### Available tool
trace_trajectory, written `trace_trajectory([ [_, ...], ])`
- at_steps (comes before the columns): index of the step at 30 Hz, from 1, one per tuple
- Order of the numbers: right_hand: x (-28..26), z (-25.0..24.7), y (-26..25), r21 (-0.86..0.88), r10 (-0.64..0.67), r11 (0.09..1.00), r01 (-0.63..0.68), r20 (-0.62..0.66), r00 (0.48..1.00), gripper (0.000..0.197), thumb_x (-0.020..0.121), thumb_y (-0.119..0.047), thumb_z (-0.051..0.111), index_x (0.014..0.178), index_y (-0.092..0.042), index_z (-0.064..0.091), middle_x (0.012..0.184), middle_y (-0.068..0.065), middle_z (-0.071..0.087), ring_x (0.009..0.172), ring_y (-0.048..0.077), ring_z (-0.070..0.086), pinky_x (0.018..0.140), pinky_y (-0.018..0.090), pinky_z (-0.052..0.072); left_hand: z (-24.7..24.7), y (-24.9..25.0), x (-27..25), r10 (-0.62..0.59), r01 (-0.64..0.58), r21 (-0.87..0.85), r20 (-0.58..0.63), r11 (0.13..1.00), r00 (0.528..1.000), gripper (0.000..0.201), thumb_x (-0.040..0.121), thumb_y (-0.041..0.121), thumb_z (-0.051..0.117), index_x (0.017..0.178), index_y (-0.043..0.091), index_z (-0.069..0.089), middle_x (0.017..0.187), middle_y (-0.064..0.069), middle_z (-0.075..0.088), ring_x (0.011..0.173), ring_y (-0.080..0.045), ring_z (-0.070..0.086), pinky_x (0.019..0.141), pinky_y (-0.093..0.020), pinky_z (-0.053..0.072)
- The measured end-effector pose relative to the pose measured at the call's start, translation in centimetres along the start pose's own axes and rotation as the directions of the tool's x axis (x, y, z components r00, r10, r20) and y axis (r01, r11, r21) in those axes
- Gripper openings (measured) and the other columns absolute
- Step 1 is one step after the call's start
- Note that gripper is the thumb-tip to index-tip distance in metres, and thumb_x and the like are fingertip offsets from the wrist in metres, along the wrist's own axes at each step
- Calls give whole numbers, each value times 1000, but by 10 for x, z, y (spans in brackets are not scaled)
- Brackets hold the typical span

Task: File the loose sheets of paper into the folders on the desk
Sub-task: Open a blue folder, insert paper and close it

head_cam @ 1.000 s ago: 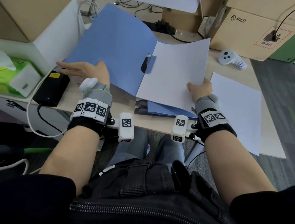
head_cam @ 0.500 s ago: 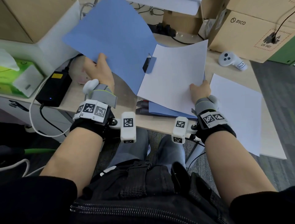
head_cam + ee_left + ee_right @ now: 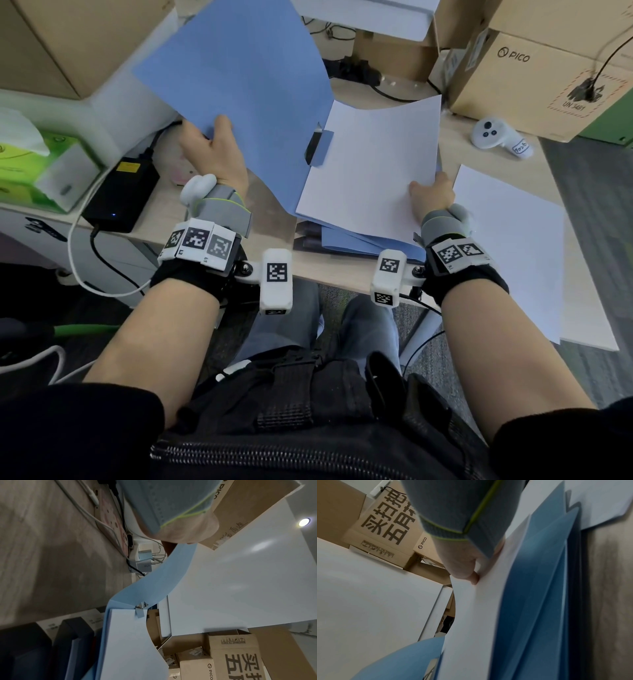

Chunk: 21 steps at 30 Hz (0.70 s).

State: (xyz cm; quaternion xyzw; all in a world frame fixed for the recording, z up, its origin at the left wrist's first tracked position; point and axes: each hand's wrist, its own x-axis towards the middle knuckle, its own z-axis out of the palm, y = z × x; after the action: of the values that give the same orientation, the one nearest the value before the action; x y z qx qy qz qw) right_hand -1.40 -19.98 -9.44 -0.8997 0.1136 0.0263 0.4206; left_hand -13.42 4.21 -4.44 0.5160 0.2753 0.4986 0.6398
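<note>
A blue folder cover (image 3: 246, 85) stands lifted at the desk's middle. My left hand (image 3: 212, 147) grips its lower left edge, thumb on top. A white sheet (image 3: 373, 164) lies on the folder's open right half, its far edge curling up. My right hand (image 3: 431, 198) pinches the sheet's near right corner; the right wrist view shows the thumb on the white sheet (image 3: 471, 615). More blue folders (image 3: 356, 240) are stacked beneath it. The left wrist view shows the blue folder cover (image 3: 154, 582) arching over the white sheet (image 3: 130, 642).
More loose white sheets (image 3: 513, 246) lie at the desk's right. A white controller (image 3: 493, 135) sits behind them by a PICO cardboard box (image 3: 541, 68). A black power brick (image 3: 123, 192) with cables and a green tissue box (image 3: 30, 168) are at the left.
My left hand has gone from resting flat on the cover to gripping its edge and lifting it up and to the right. The right hand has kept holding the sheet in place.
</note>
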Motion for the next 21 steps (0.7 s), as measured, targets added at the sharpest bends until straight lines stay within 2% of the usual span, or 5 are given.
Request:
trace_trajectory([
  [4,-1,2,-1,25,22,999,-22,13,1000,41,89,-15,48,129,-9,47,128,14,58,114,35,56,92,37,45,3,-1,-1,28,-28,8,53,1000,998,30,68,1,46,55,19,26,39,15,27,45,-3,21,46,-14,21],
  [10,-3,5,-6,24,44,999,-45,28,999,40,89,-13,46,128,-4,46,127,16,56,112,33,56,87,34,44,6,-1,-6,1,0,-2,107,1000,994,30,65,5,47,53,21,24,38,14,25,46,-3,19,47,-17,19],
  [15,-6,6,-2,-28,72,997,-70,100,992,40,90,-11,42,129,-2,40,119,17,53,90,28,45,71,30,38,7,2,-13,-63,63,6,195,998,979,26,62,12,51,54,20,28,38,15,31,45,-2,26,49,-15,26],
  [18,-8,6,-3,-4,61,998,-61,109,992,43,89,-10,41,131,-2,36,127,19,52,90,29,45,70,31,40,10,3,-16,-36,44,-15,331,999,943,17,63,16,56,55,20,41,51,14,41,54,-6,34,56,-19,32],
  [21,-16,4,-7,55,37,998,-44,119,992,46,88,-7,39,134,-5,31,127,18,54,92,28,48,79,34,41,13,3,-20,-55,44,33,524,998,850,21,68,35,64,53,25,54,50,14,49,59,-14,44,61,-24,38],
])
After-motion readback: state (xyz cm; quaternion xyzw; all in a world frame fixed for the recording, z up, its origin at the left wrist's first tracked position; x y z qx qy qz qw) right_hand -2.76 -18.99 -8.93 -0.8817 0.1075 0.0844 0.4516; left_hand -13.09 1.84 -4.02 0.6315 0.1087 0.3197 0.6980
